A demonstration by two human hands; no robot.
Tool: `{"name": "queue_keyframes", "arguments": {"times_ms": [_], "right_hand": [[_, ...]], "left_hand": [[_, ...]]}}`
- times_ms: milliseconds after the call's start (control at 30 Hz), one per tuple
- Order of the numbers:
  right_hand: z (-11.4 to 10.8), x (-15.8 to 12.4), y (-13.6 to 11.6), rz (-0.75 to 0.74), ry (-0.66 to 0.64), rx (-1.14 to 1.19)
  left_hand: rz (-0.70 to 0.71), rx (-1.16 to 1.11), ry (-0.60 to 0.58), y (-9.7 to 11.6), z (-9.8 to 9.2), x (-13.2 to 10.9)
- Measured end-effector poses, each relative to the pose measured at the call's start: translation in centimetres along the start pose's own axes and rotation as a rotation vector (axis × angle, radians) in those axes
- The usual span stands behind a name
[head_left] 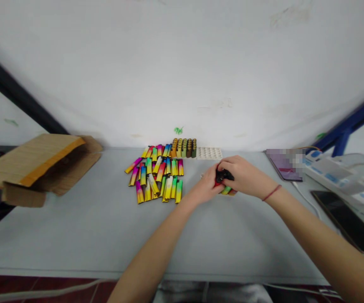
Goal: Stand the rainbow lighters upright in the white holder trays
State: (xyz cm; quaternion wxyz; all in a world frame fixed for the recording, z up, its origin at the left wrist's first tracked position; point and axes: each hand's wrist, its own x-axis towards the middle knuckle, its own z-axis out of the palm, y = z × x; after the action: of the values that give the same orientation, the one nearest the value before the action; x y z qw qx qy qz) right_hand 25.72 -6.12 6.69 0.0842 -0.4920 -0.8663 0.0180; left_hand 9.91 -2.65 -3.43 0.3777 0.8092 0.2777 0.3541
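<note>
My left hand (206, 186) and my right hand (239, 171) meet right of the table's middle. Between them is a bunch of lighters (226, 190) with black tops and red, green and yellow bodies. The left fingers curl round the bunch's left side, while the right fingers bend over its tops from the right. Much of the bunch is covered by the hands, so what stands beneath it cannot be told. Left of my left hand lies a loose heap of shiny multicoloured lighters (159, 170), gold at one end.
Along the wall, a block of upright lighters (184, 148) stands beside a white tray with round holes (209, 153). An open cardboard box (43, 164) lies at left. Two phones (285, 165), (348, 219) and a white power strip (340, 176) with cables occupy the right.
</note>
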Motion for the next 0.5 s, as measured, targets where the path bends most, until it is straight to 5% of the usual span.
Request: {"name": "queue_keyframes", "arguments": {"times_ms": [500], "right_hand": [[0.5, -0.1, -2.3, 0.215, 0.075, -0.29]], "left_hand": [[0.071, 0.029, 0.172, -0.9, 1.6, -0.1]]}}
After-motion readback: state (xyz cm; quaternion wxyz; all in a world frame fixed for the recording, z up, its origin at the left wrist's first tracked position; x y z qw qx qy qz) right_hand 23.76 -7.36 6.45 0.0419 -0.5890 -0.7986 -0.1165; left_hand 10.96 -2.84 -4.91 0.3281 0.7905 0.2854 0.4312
